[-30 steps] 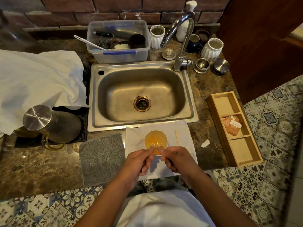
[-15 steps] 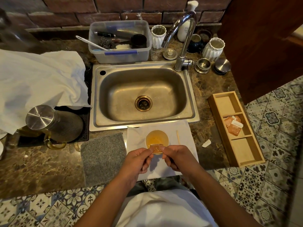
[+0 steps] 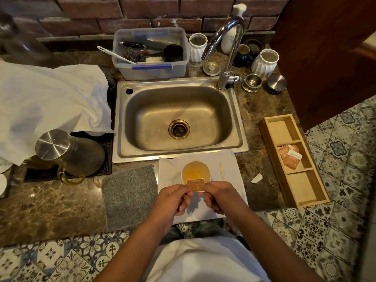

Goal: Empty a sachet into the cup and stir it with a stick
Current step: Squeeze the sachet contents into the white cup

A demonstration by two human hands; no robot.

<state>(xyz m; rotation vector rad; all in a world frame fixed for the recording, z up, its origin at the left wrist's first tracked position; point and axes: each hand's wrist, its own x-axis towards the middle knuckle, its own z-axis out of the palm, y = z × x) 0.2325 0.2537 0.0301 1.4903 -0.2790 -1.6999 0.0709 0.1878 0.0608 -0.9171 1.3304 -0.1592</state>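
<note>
A white paper cup (image 3: 195,172) with amber liquid stands on a white napkin (image 3: 171,169) in front of the sink. Just over the cup's near rim, an orange sachet (image 3: 196,185) is pinched between both hands, my left hand (image 3: 173,198) on its left side and my right hand (image 3: 220,197) on its right. A thin wooden stick (image 3: 221,171) lies on the napkin to the right of the cup, untouched.
A steel sink (image 3: 179,119) with a tap (image 3: 225,51) lies behind the cup. A wooden tray (image 3: 293,159) at the right holds more sachets (image 3: 289,156). A torn white scrap (image 3: 256,178) lies beside it. A grey mat (image 3: 130,196) and a glass jug (image 3: 69,153) are at the left.
The sachet has shifted slightly up toward the cup's rim between both hands; the hands stay almost in place. The camera moved a little.
</note>
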